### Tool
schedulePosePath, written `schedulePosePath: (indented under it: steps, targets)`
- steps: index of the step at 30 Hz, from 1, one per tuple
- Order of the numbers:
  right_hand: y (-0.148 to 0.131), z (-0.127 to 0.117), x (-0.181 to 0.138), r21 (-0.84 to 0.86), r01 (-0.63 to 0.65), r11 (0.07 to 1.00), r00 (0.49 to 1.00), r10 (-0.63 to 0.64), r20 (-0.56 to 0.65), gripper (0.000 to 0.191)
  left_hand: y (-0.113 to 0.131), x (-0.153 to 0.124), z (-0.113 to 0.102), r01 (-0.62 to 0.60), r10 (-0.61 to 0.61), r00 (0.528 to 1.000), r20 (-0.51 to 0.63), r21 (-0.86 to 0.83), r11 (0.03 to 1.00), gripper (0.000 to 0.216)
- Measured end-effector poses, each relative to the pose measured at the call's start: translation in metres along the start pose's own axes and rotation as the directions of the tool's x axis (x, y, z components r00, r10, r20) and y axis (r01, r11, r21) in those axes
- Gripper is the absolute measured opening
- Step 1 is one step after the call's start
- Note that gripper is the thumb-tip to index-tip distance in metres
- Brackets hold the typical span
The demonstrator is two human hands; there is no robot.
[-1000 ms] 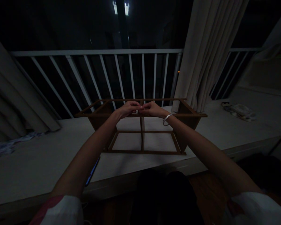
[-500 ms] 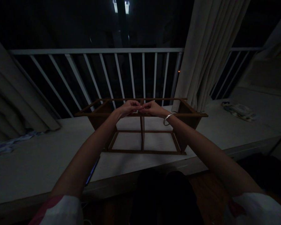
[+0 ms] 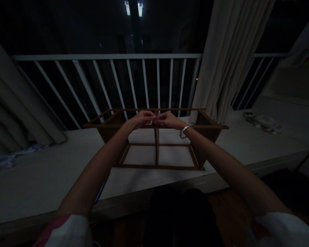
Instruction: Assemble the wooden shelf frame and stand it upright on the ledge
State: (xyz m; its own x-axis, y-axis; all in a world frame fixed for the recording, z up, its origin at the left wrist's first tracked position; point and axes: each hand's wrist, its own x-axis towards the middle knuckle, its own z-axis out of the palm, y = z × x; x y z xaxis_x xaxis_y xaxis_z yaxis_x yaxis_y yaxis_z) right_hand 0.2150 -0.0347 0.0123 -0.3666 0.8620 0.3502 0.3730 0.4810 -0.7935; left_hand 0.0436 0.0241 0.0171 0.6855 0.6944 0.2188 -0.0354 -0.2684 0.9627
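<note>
Left hand (image 3: 142, 119) and right hand (image 3: 169, 120) are meeting, fingers bent, over upper middle of brown frame (image 3: 172, 168), which is standing on pale ledge (image 3: 77, 154). Anything between fingertips too small to tell. Silver bangle (image 3: 181, 133) circling right wrist. White railing (image 3: 105, 57) running along far side; curtains (image 3: 226, 51) hanging left and right.

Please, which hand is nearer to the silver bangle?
Right hand: its wrist wears the silver bangle. The left hand is farther, left of the bangle, by the wooden frame.
</note>
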Motion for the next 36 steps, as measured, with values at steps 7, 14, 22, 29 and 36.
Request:
schedulePosePath:
  steps: [7,14,22,29,36]
  targets:
    - [0.0003,0.0003,0.0001,-0.01,0.015,1.0,1.0,-0.015,0.005,0.04,-0.0001,0.0,-0.0009,-0.016,0.016,1.0,-0.004,0.024,1.0,0.024]
    - [0.0067,-0.0017,0.003,-0.035,0.088,0.995,0.996,-0.088,0.016,0.037,-0.0015,0.0004,-0.0013,-0.045,0.045,0.999,0.002,0.026,0.999,0.025]
    - [0.0079,-0.003,0.0034,-0.064,0.082,0.995,0.996,-0.08,0.036,0.037,0.0009,-0.0008,0.0013,-0.025,0.025,1.0,-0.013,0.01,1.0,0.026]
    - [0.0041,-0.0021,0.0025,-0.029,0.051,0.998,0.998,-0.049,0.048,0.037,0.0002,0.0,0.0015,-0.006,0.006,1.0,-0.025,0.004,1.0,0.027]
    - [0.0043,-0.0014,0.0032,-0.052,0.064,0.997,0.998,-0.062,0.031,0.039,-0.0009,0.0012,0.0005,-0.02,0.02,1.0,-0.016,-0.017,1.0,0.027]
